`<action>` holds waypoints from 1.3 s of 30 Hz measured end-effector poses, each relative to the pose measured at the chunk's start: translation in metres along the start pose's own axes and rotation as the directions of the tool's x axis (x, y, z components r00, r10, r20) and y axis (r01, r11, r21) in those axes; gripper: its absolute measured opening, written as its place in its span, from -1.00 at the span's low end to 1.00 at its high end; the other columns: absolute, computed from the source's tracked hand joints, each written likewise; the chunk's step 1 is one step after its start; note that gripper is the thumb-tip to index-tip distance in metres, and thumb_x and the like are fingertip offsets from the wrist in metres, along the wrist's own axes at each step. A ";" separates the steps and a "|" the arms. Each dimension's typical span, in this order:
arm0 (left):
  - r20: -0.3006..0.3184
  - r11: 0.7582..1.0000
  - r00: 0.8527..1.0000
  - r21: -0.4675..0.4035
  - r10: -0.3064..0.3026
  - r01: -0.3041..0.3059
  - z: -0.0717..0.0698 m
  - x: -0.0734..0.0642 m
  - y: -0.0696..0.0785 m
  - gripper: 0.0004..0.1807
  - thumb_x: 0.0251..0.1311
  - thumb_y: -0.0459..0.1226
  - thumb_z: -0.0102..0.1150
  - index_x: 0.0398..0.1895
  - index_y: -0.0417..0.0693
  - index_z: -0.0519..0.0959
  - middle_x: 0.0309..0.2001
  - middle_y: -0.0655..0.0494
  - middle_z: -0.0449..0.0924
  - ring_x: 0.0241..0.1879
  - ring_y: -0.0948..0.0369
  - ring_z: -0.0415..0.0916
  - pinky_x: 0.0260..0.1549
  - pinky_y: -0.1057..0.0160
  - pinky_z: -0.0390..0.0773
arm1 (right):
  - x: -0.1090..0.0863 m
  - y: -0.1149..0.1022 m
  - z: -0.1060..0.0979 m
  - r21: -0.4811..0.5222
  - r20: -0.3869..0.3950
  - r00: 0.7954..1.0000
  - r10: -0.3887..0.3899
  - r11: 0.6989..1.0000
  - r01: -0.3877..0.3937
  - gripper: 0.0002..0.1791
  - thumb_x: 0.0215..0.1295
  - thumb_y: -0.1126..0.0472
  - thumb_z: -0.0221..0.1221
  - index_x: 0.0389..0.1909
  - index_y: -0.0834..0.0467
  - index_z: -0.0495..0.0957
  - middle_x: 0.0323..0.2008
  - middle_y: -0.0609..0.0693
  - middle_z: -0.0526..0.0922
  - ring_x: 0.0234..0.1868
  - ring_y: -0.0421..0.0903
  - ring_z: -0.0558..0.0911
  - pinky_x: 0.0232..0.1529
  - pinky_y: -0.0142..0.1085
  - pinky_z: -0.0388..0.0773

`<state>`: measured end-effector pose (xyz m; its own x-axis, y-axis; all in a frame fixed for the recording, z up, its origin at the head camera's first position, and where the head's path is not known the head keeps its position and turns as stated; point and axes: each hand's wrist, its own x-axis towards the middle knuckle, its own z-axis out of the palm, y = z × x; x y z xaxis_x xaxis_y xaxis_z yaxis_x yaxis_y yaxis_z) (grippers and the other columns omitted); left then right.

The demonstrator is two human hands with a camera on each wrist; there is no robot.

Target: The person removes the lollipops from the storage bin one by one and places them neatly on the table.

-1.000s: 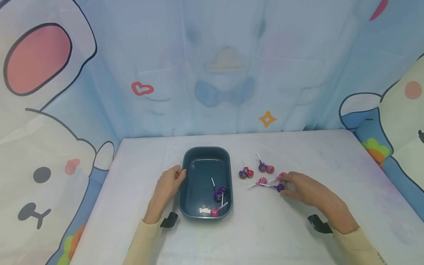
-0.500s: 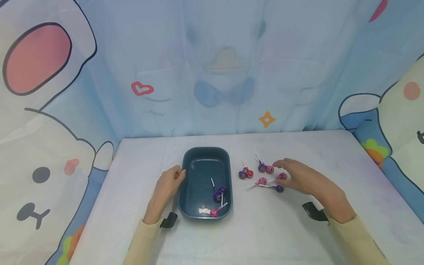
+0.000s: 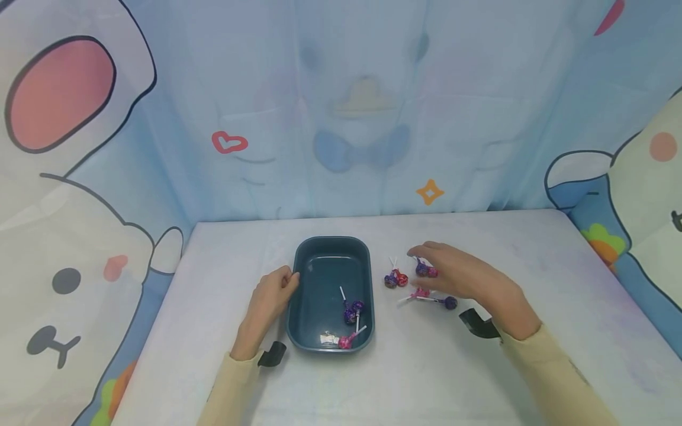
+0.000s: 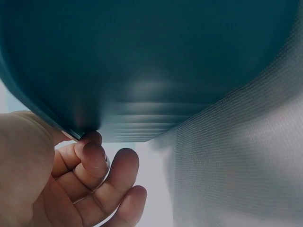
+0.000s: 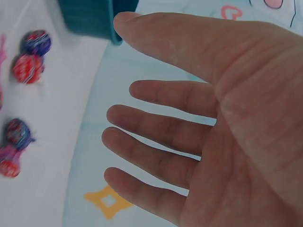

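My left hand pinches the left rim of a dark teal tub with thumb and index finger; the left wrist view shows the other fingers loosely bent below. Inside the tub, purple lollipops and a pink lollipop lie toward the near end. My right hand hovers palm down over the loose lollipops, its fingers relaxed and holding nothing. Between its thumb and fingers shows a blue-purple lollipop beside a pinkish-red one. A dark purple lollipop and a pink lollipop lie nearer me.
A blue lollipop and a red lollipop lie side by side, right of the tub. Everything stands on a white-covered table. Behind it hangs a blue cartoon-print curtain, which also runs along both sides.
My right hand has moved left and away from me, from the pink and purple lollipops to above the farther pair. My left hand and the tub have stayed put.
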<state>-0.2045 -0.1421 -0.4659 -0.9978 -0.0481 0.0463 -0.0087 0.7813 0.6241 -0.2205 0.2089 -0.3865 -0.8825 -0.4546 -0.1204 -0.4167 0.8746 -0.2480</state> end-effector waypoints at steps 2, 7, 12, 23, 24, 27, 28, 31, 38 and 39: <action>-0.001 1.000 1.000 -0.001 0.000 0.000 0.000 0.000 0.000 -0.67 0.27 -0.04 -0.06 -0.59 0.01 0.36 -0.69 0.16 0.33 -0.65 0.23 0.30 -0.65 0.31 0.26 | 0.003 -0.007 -0.003 -0.010 -0.007 0.999 -0.032 0.999 0.032 -0.32 0.03 -0.04 0.30 0.19 0.07 0.36 0.12 0.08 0.47 0.12 0.06 0.47 0.02 -0.01 0.45; 0.001 1.000 1.000 0.002 -0.007 0.007 0.000 0.000 0.000 -0.68 0.27 -0.03 -0.06 -0.58 0.02 0.37 -0.68 0.16 0.34 -0.64 0.23 0.30 -0.64 0.31 0.27 | 0.012 -0.027 -0.009 -0.038 0.002 0.998 -0.071 0.997 0.071 -0.32 0.02 -0.08 0.29 0.18 0.04 0.37 0.11 0.04 0.48 0.07 -0.02 0.50 0.02 -0.06 0.47; 0.000 1.000 1.000 0.006 -0.013 0.013 0.000 0.000 0.000 -0.68 0.27 -0.03 -0.07 -0.57 0.02 0.38 -0.68 0.16 0.35 -0.64 0.23 0.31 -0.64 0.31 0.28 | 0.019 -0.044 -0.009 -0.047 0.031 0.994 -0.106 0.993 0.107 -0.33 0.04 -0.10 0.27 0.18 0.03 0.37 0.12 0.01 0.47 0.12 -0.02 0.46 0.07 -0.07 0.42; -0.002 1.000 1.000 -0.002 -0.006 0.006 0.000 0.000 0.000 -0.67 0.27 -0.03 -0.07 -0.58 0.02 0.37 -0.68 0.16 0.34 -0.64 0.23 0.30 -0.65 0.31 0.27 | 0.030 -0.079 0.001 -0.157 0.075 0.963 -0.261 0.950 0.269 -0.34 0.05 -0.08 0.27 0.17 0.09 0.38 0.08 0.00 0.49 0.07 -0.06 0.50 0.05 -0.17 0.45; -0.002 1.000 1.000 -0.001 -0.006 0.006 0.000 0.000 0.000 -0.67 0.27 -0.03 -0.07 -0.58 0.02 0.37 -0.68 0.16 0.34 -0.64 0.23 0.30 -0.65 0.31 0.27 | 0.031 -0.082 0.002 -0.163 0.082 0.959 -0.270 0.946 0.280 -0.34 0.05 -0.08 0.27 0.16 0.10 0.38 0.07 0.01 0.49 0.07 -0.06 0.50 0.05 -0.17 0.45; -0.005 1.000 1.000 0.002 -0.007 0.007 0.000 0.000 0.000 -0.67 0.27 -0.03 -0.07 -0.58 0.02 0.37 -0.68 0.16 0.34 -0.64 0.24 0.30 -0.65 0.32 0.27 | 0.034 -0.090 0.005 -0.183 0.102 0.951 -0.294 0.934 0.308 -0.35 0.06 -0.08 0.27 0.15 0.10 0.39 0.03 0.02 0.50 0.02 -0.05 0.52 0.04 -0.18 0.46; -0.006 1.000 1.000 0.003 -0.007 0.007 0.001 0.000 -0.001 -0.67 0.27 -0.03 -0.07 -0.58 0.02 0.37 -0.68 0.16 0.34 -0.64 0.24 0.30 -0.65 0.32 0.27 | 0.034 -0.092 0.006 -0.186 0.106 0.946 -0.306 0.929 0.321 -0.36 0.06 -0.08 0.27 0.15 0.10 0.39 0.02 0.03 0.51 0.01 -0.05 0.52 0.04 -0.17 0.46; -0.008 1.000 1.000 0.002 -0.008 0.008 0.001 0.000 -0.001 -0.67 0.27 -0.03 -0.07 -0.58 0.02 0.37 -0.68 0.16 0.34 -0.65 0.23 0.30 -0.65 0.31 0.27 | 0.036 -0.100 0.012 -0.204 0.127 0.932 -0.340 0.910 0.360 -0.39 0.07 -0.07 0.26 0.13 0.09 0.41 0.00 0.01 0.51 -0.01 -0.06 0.53 0.03 -0.18 0.46; -0.008 1.000 1.000 -0.001 -0.007 0.007 0.002 0.001 -0.001 -0.67 0.27 -0.02 -0.07 -0.59 0.03 0.37 -0.69 0.17 0.34 -0.65 0.24 0.30 -0.65 0.31 0.27 | 0.039 -0.115 0.029 -0.247 0.183 0.885 -0.428 0.851 0.462 -0.44 0.06 -0.06 0.27 0.09 0.06 0.45 -0.07 -0.04 0.55 -0.08 -0.10 0.54 -0.04 -0.21 0.48; -0.009 1.000 1.000 -0.001 -0.006 0.006 0.002 0.001 -0.001 -0.67 0.27 -0.02 -0.07 -0.59 0.03 0.36 -0.69 0.17 0.34 -0.65 0.24 0.30 -0.65 0.31 0.27 | 0.039 -0.117 0.032 -0.262 0.193 0.878 -0.438 0.839 0.476 -0.44 0.06 -0.06 0.27 0.08 0.06 0.46 -0.09 -0.05 0.55 -0.10 -0.11 0.54 -0.06 -0.22 0.48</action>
<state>-0.2055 -0.1419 -0.4683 -0.9971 -0.0580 0.0497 -0.0143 0.7807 0.6248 -0.1990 0.0834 -0.3932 -0.5504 -0.8147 -0.1829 -0.8272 0.5618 -0.0134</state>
